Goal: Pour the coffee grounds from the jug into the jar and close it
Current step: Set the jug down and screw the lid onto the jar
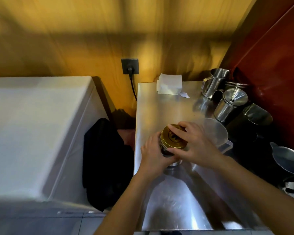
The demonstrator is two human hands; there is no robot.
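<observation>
A glass jar [165, 150] with dark coffee grounds inside stands on the steel counter [159, 106]. A gold metal lid [172, 137] sits on top of it. My left hand [153, 154] wraps around the jar's left side. My right hand [196, 141] reaches over from the right, with fingers gripping the lid's rim. Just behind my right hand stands a clear plastic jug [216, 131], partly hidden by it.
Several steel pitchers [215, 82] and a shaker [231, 104] stand at the back right beside a black container [251, 119]. A grey jug [288, 158] is at the right edge. White paper napkins [170, 85] lie at the back. A dark cloth [105, 160] hangs left of the counter.
</observation>
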